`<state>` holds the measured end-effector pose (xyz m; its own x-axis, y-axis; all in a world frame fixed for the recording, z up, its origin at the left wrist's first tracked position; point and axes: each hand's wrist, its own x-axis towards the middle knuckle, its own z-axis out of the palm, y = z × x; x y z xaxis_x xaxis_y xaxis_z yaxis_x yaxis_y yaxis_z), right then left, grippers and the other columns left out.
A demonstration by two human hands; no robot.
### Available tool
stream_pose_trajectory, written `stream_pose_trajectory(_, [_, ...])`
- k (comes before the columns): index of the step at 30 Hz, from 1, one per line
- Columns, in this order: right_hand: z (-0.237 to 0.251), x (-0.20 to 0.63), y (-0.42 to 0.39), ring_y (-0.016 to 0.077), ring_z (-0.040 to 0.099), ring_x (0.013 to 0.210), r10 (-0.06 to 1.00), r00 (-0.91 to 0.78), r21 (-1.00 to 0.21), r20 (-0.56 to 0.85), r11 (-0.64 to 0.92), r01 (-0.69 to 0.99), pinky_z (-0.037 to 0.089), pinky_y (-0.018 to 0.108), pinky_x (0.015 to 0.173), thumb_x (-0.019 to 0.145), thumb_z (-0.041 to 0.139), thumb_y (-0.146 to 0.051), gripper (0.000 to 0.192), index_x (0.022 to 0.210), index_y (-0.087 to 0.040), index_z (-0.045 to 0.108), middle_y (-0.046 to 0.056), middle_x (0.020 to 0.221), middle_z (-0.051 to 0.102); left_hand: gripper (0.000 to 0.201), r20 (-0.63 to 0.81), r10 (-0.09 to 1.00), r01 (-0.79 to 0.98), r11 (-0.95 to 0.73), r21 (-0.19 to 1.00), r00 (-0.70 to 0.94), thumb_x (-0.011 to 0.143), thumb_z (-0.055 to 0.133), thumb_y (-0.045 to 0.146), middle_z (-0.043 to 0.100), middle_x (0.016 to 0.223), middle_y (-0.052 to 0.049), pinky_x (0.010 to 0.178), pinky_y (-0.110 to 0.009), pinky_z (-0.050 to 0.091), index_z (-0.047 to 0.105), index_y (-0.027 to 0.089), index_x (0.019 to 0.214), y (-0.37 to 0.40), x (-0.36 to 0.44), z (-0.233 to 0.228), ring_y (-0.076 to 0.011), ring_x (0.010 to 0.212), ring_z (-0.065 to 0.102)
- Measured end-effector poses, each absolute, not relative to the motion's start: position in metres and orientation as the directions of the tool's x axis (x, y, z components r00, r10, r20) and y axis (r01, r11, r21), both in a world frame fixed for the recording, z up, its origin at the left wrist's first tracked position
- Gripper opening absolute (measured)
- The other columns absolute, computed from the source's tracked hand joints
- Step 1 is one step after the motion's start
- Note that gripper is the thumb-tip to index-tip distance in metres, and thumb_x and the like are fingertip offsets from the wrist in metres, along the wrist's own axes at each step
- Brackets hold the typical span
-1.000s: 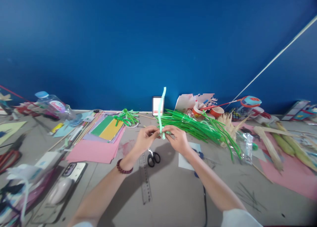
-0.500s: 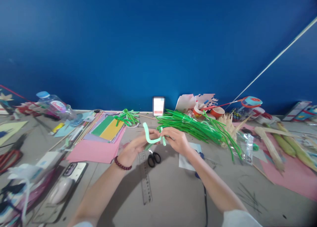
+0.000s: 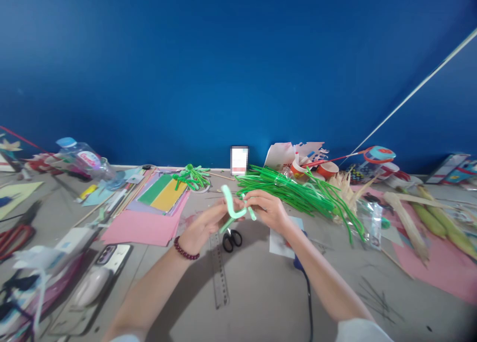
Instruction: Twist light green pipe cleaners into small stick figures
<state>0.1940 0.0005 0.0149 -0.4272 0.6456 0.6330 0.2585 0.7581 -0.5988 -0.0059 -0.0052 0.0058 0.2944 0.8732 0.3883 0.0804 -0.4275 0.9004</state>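
Between my two hands is a pale green pipe cleaner (image 3: pixel 230 205), bent into a curve with short ends sticking out. My left hand (image 3: pixel 212 217), with a beaded bracelet at the wrist, is closed on its left part; some fingertips are hidden behind it. At its right end, near a short crossing piece, the fingers of my right hand (image 3: pixel 266 209) pinch it. Just below the hands lie black-handled scissors (image 3: pixel 232 240) and a clear ruler (image 3: pixel 219 275) on the grey table. A bundle of bright green pipe cleaners (image 3: pixel 286 188) lies behind my right hand.
Coloured sheets (image 3: pixel 143 227) and twisted green pieces (image 3: pixel 192 177) lie to the left, with a phone (image 3: pixel 119 257) and a mouse (image 3: pixel 91 286) nearer me. A bottle (image 3: pixel 87 158) stands far left. Corn husks (image 3: pixel 406 222) lie right. A black cable (image 3: pixel 309 302) runs under my right arm.
The pale green pipe cleaner has shifted slightly right and tilted, its lower end now showing below the curve. Both hands still hold it.
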Motion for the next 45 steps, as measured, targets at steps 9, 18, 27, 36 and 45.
stream_pose_trajectory(9, [0.018, 0.199, 0.006, 0.0212, 0.055, 0.106, 0.675, -0.437, -0.605, 0.595, 0.734, 0.309, 0.050, 0.039, 0.088, 0.088, 0.049, -0.017, 0.021, 0.093, -0.025, 0.068, 0.009, 0.125, 0.051, 0.024, -0.121, 0.835, -0.182, 0.254, 0.950, 0.537, 0.075, 0.068, 0.037, 0.065, 0.061, -0.004, 0.045, -0.025, 0.040, 0.070, 0.014, 0.083, 0.002, 0.006, 0.015, -0.0135, 0.051, 0.056])
stream_pose_trajectory(18, [0.032, 0.202, 0.002, 0.0188, 0.057, 0.095, 0.849, -0.128, -0.829, 0.513, 0.529, 0.181, 0.052, 0.032, 0.076, 0.086, 0.053, -0.028, 0.034, 0.120, -0.025, 0.049, 0.010, 0.119, 0.052, 0.024, -0.051, 0.992, -0.219, 0.074, 0.973, 0.112, 0.064, 0.076, 0.036, 0.068, 0.072, -0.004, 0.065, -0.027, 0.050, 0.069, 0.015, 0.073, 0.004, 0.013, 0.018, -0.0127, 0.063, 0.061])
stream_pose_trajectory(27, [0.053, 0.190, -0.028, 0.0136, 0.060, 0.056, 0.957, -0.174, -0.922, 0.234, 0.275, 0.272, 0.046, 0.022, 0.047, 0.079, 0.062, -0.040, 0.021, 0.079, -0.019, 0.060, 0.002, 0.067, 0.063, 0.023, 0.078, 0.997, -0.174, -0.081, 0.981, -0.023, 0.067, 0.073, 0.034, 0.067, 0.063, -0.002, 0.065, -0.027, 0.049, 0.069, 0.014, 0.076, 0.004, 0.015, 0.016, -0.0137, 0.061, 0.061])
stream_pose_trajectory(36, [0.037, 0.182, -0.022, 0.0134, 0.062, 0.048, 0.919, -0.376, -0.957, -0.117, -0.003, 0.290, 0.047, 0.021, 0.043, 0.082, 0.053, -0.035, 0.025, 0.065, -0.017, 0.054, 0.001, 0.059, 0.061, 0.030, -0.026, 0.999, -0.251, 0.020, 0.968, -0.024, 0.059, 0.079, 0.031, 0.067, 0.066, -0.002, 0.062, -0.027, 0.050, 0.068, 0.013, 0.080, 0.000, 0.020, 0.017, -0.0139, 0.059, 0.063])
stream_pose_trajectory(45, [0.014, 0.181, -0.001, 0.0051, 0.040, 0.040, 0.921, -0.385, -0.961, -0.064, 0.046, 0.271, 0.031, 0.019, 0.042, 0.082, 0.052, -0.037, 0.027, 0.074, -0.015, 0.065, -0.002, 0.056, 0.055, 0.017, -0.032, 0.996, -0.447, 0.068, 0.892, 0.088, 0.062, 0.076, 0.027, 0.057, 0.057, 0.002, 0.053, -0.021, 0.043, 0.066, 0.014, 0.068, 0.002, 0.017, 0.023, -0.0076, 0.050, 0.051])
